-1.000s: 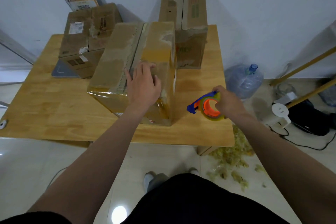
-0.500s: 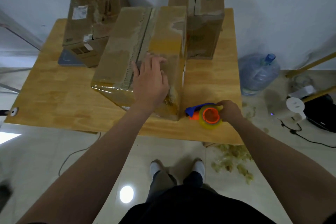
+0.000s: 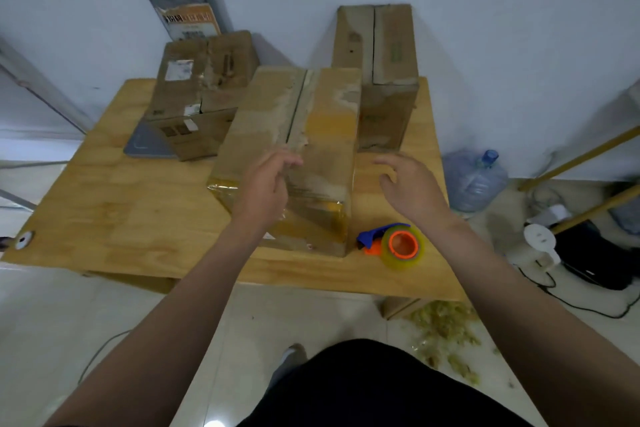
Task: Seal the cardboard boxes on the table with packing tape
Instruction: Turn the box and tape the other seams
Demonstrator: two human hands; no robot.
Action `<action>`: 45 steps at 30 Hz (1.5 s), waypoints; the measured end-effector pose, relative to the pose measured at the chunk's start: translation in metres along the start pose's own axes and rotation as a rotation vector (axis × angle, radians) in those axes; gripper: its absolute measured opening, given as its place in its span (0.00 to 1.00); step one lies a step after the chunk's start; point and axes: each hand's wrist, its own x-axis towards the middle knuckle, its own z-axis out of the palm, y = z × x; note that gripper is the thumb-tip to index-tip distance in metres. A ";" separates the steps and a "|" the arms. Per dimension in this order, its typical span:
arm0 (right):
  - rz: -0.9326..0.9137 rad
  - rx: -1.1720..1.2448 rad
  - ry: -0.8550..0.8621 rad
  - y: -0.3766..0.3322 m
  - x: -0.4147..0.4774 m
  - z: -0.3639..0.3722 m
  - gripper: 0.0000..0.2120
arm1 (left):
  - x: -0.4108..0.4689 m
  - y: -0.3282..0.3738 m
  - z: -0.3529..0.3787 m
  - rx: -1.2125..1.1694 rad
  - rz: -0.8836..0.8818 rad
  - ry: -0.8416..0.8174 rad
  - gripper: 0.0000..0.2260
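A long cardboard box (image 3: 322, 135) lies in the middle of the wooden table (image 3: 138, 218), its top flaps meeting along a centre seam. My left hand (image 3: 266, 184) hovers over the box's near end, fingers loosely spread, holding nothing. My right hand (image 3: 408, 187) is open in the air just right of the box, above the table. The tape dispenser (image 3: 398, 244), blue and orange with a yellowish tape roll, lies on the table by the box's near right corner, free of both hands.
Two more cardboard boxes stand behind: a squat one (image 3: 197, 94) at back left on a grey pad, a tall one (image 3: 381, 69) at back right against the wall. A water jug (image 3: 474, 180), cables and shredded scraps (image 3: 446, 329) lie on the floor to the right.
My right hand set the tape dispenser down on the table and let go, then rose beside the box. My left hand lifted off the box top.
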 end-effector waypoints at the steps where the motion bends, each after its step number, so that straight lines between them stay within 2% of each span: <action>1: -0.035 -0.012 0.018 -0.014 -0.001 -0.001 0.16 | -0.006 -0.007 -0.012 0.035 0.016 0.007 0.20; 5: -0.165 -0.112 0.011 -0.065 -0.011 0.007 0.16 | -0.027 -0.039 -0.058 0.195 0.053 -0.009 0.20; 9: -0.259 -0.139 -0.063 -0.110 -0.022 0.028 0.16 | -0.033 -0.058 -0.076 0.270 0.050 -0.217 0.20; 12: -0.319 -0.144 -0.129 -0.134 -0.024 0.051 0.16 | -0.033 -0.062 -0.073 0.299 0.100 -0.300 0.21; 16: -0.262 -0.126 -0.267 -0.149 -0.028 0.086 0.27 | -0.033 -0.066 -0.069 0.307 0.151 -0.307 0.23; 19: -0.261 -0.276 -0.229 -0.144 -0.037 0.105 0.32 | -0.034 -0.070 -0.073 0.315 0.181 -0.313 0.24; 22: -0.229 -0.364 -0.127 -0.134 -0.044 0.109 0.33 | -0.036 -0.077 -0.076 0.364 0.205 -0.333 0.24; 28: -0.079 -0.427 0.022 -0.114 -0.068 0.103 0.30 | -0.040 -0.092 -0.086 0.491 0.139 -0.361 0.26; 32: 0.018 -0.438 0.090 -0.104 -0.079 0.104 0.31 | -0.044 -0.092 -0.083 0.420 0.077 -0.350 0.25; 39: 0.128 -0.441 0.101 -0.122 -0.067 0.114 0.40 | -0.033 -0.067 -0.064 0.470 -0.182 -0.330 0.33; 42: 0.163 -0.479 0.088 -0.125 -0.058 0.109 0.37 | -0.023 -0.067 -0.062 0.476 -0.277 -0.324 0.37; 45: 0.251 -0.421 0.090 -0.128 -0.046 0.108 0.37 | -0.011 -0.064 -0.058 0.382 -0.405 -0.327 0.43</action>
